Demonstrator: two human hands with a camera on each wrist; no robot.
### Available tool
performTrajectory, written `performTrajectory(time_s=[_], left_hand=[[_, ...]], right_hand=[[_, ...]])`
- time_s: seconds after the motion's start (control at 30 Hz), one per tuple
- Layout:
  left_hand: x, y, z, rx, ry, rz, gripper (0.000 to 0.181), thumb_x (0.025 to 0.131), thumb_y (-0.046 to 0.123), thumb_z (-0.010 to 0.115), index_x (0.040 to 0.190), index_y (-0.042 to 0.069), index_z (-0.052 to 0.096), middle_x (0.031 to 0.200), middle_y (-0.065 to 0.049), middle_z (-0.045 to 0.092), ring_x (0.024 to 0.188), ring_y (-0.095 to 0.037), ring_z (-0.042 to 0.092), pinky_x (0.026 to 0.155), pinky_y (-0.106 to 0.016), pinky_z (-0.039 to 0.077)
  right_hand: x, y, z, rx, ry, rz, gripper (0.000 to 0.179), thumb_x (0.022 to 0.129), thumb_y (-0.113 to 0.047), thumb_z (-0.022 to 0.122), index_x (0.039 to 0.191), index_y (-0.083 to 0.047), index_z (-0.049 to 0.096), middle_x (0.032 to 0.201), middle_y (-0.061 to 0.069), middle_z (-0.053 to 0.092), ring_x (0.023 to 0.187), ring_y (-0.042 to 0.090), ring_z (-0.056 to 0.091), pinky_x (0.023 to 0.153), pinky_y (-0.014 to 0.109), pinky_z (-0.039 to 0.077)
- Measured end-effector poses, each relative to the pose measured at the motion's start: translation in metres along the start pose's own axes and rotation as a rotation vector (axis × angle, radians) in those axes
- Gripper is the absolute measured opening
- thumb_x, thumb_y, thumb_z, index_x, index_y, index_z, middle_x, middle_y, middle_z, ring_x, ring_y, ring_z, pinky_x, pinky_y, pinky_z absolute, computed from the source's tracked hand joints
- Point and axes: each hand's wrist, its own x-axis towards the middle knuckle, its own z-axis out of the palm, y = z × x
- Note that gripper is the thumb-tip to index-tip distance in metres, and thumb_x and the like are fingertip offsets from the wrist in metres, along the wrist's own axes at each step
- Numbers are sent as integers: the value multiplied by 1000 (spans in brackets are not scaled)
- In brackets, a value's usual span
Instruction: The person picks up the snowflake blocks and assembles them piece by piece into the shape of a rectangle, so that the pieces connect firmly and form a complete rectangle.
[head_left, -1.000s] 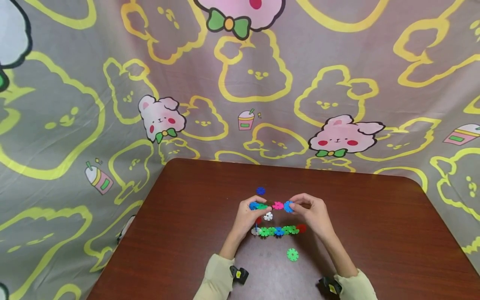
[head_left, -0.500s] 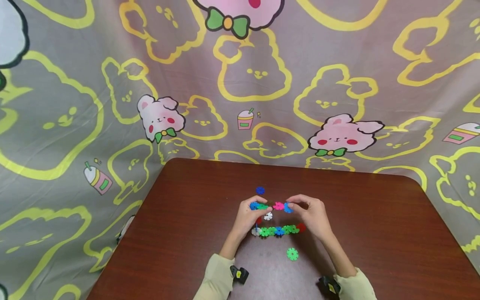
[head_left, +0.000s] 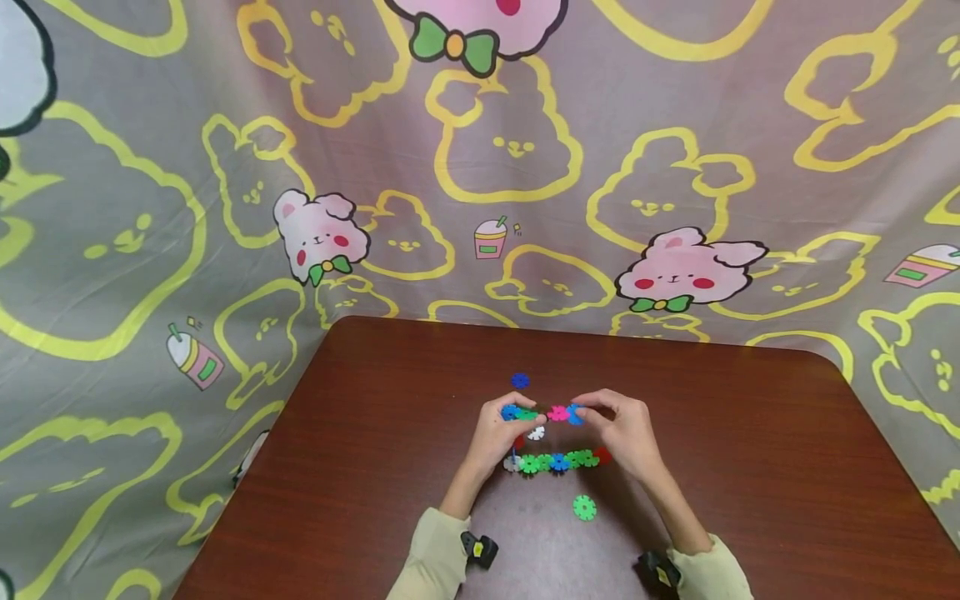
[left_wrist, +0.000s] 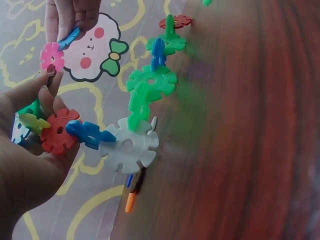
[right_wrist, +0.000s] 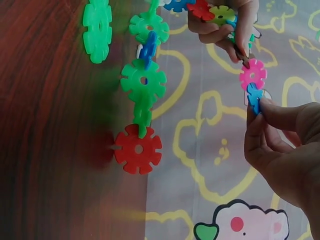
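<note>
My left hand (head_left: 495,432) grips a chain of slotted snowflake discs, with its fingertips at a brown disc (right_wrist: 245,61). Beyond that sits a pink disc (right_wrist: 253,75), joined to the brown one. Between thumb and fingers, my right hand (head_left: 627,427) pinches a blue disc (right_wrist: 254,99) edge-on against the pink disc's slot; how deep it sits I cannot tell. From the left hand the chain bends through a red disc (left_wrist: 60,131) and a white disc (left_wrist: 128,145). It continues as a row of green discs (left_wrist: 151,81), ending in a red disc (right_wrist: 138,149).
On the brown table (head_left: 390,467), a loose green disc (head_left: 585,507) lies nearer the person. A dark blue disc (head_left: 521,381) lies beyond the hands, and a white disc (head_left: 536,432) between the chain's two sides. A patterned cloth (head_left: 420,150) hangs behind the table.
My right hand has brought the blue disc slightly left, from beside the pink disc up against it, and turned it. The left hand stays nearly in place, holding the chain.
</note>
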Motion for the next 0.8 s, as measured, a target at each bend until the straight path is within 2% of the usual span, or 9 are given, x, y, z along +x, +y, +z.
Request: performTrajectory(time_s=[0.13, 0.23, 0.37, 0.5, 0.57, 0.7, 0.8], left_hand=[[0, -2, 1, -1, -6, 21, 16, 85, 4, 84, 96, -4, 75, 64, 6, 59, 59, -4, 48, 56, -20, 41], [0, -2, 2, -6, -4, 33, 16, 85, 4, 84, 95, -4, 75, 63, 5, 59, 58, -4, 48, 56, -20, 41], [0, -1, 1, -31, -1, 22, 17, 86, 4, 83, 97, -5, 74, 66, 5, 61, 61, -6, 52, 58, -21, 44], [1, -3, -1, -57, 4, -25, 19, 87, 5, 82, 100, -5, 74, 67, 6, 62, 64, -9, 56, 61, -21, 47], [2, -3, -3, -63, 12, -45, 19, 87, 4, 82, 101, -5, 73, 67, 6, 62, 64, -11, 55, 62, -22, 47], [4, -3, -10, -70, 36, -67, 19, 88, 1, 80, 103, -7, 72, 67, 4, 60, 64, -15, 53, 60, -23, 45], [3, 5, -18, -83, 48, -75, 19, 88, -1, 79, 103, -10, 70, 68, 4, 62, 63, -12, 55, 60, -23, 46]], right_hand=[[-1, 2, 4, -6, 36, -67, 16, 82, 11, 80, 93, -1, 80, 85, 8, 76, 67, 8, 60, 57, 19, 47], [-2, 3, 7, -4, 48, -75, 16, 82, 11, 80, 93, 0, 80, 85, 9, 76, 68, 10, 62, 58, 17, 48], [-2, 1, 7, 28, 44, -1, 14, 85, 6, 81, 97, 0, 80, 89, 8, 77, 71, 11, 64, 59, 19, 50], [-1, 0, 5, 51, 18, 98, 17, 90, -5, 80, 107, -3, 80, 97, 6, 78, 75, 11, 62, 59, 22, 49], [-1, 0, 2, 38, 15, 115, 19, 92, -10, 80, 110, -5, 79, 99, 6, 78, 79, 10, 63, 61, 22, 50], [1, 5, -2, -7, 13, 118, 12, 92, -14, 80, 103, -9, 79, 90, 4, 76, 78, 12, 64, 63, 23, 50], [2, 11, -4, -41, -70, 138, 8, 90, -11, 81, 94, -9, 75, 79, 0, 71, 73, 17, 62, 61, 27, 48]])
